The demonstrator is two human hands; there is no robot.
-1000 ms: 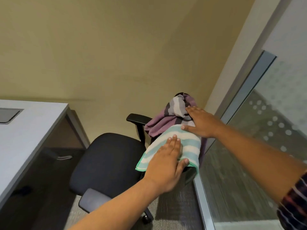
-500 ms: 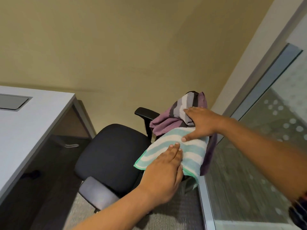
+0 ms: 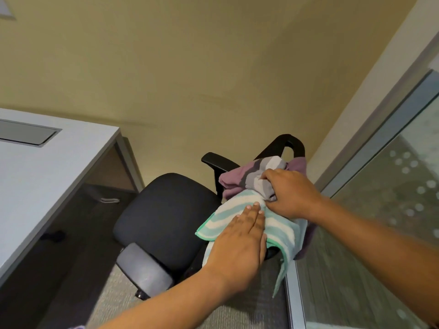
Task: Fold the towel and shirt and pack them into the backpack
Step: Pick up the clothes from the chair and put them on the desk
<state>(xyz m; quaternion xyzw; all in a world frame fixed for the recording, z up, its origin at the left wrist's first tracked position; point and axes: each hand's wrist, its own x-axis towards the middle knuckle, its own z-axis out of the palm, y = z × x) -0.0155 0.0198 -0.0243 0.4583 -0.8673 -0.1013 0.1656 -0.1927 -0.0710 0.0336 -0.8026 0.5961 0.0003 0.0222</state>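
Step in hand: pickup, with no fold made yet. I see the towel point(image 3: 278, 226) and the shirt point(image 3: 251, 174) heaped together on the far side of the chair point(image 3: 164, 210), the towel lying over the shirt's near edge. The left hand point(image 3: 240, 243) rests flat on the towel, fingers straight and together, gripping nothing. The right hand point(image 3: 289, 193) curls round a bunch of the shirt. Next move, as I judge it: lift the 2 pieces and carry them to the tabletop point(image 3: 47, 167) for folding. The backpack is not in view.
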